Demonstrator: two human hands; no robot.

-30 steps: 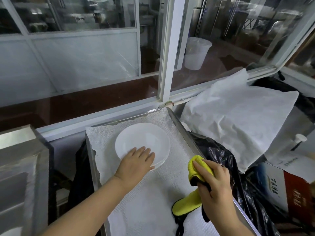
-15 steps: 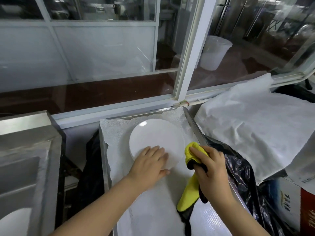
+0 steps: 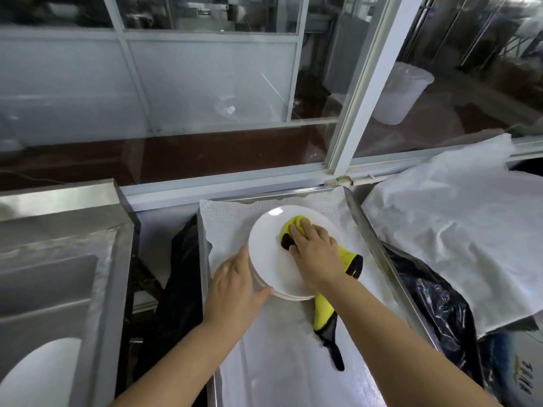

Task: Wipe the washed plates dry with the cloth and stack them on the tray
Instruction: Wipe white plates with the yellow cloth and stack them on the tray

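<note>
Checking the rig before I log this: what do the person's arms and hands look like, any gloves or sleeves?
Both are bare. The left hand and right hand wear no gloves, and no rings, watch or bands show. Both forearms are uncovered to the frame's edge; no sleeve is visible.

White bucket (image 3: 401, 94), black bag (image 3: 435, 304).
</note>
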